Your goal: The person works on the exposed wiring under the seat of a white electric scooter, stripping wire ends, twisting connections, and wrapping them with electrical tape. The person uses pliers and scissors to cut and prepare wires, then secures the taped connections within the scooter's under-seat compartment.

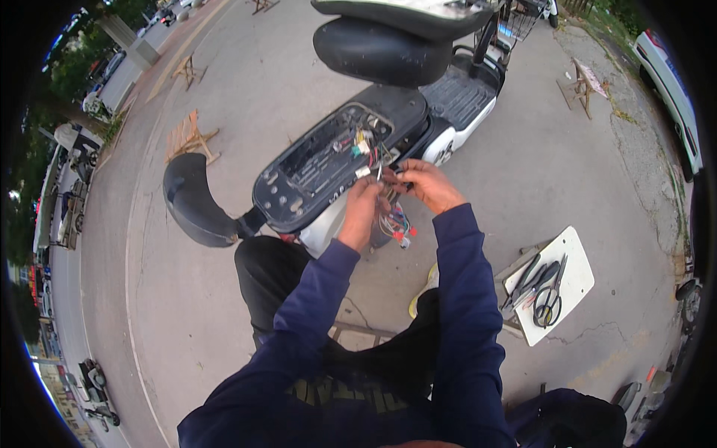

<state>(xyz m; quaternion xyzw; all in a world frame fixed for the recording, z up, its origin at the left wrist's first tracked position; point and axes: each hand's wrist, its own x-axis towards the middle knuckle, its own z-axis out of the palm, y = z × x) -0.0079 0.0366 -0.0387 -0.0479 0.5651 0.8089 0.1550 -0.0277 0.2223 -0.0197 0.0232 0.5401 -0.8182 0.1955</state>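
In front of me stands a white and black electric scooter (pixel 330 227) with its seat (pixel 386 51) tipped up. My left hand (pixel 361 210) pinches thin wires at the side of the open under-seat compartment (pixel 311 162). Close by on the right, my right hand (pixel 432 186) grips the same group of wires, with a dark piece at its fingertips that is too small to make out. White and green plug connectors (pixel 361 148) rise on wires from the compartment. Below my hands hangs a wire bundle (pixel 399 227) ending in red and white connectors. My fingers partly hide the wires between them.
To the right, a white-topped stool (pixel 574 263) carries scissors (pixel 549 302) and pliers (pixel 529 283). A curved black backrest (pixel 193 204) juts from the scooter's rear. Folding wooden stools (pixel 190 137) stand on the pavement. A dark cloth-like shape (pixel 566 420) sits at lower right.
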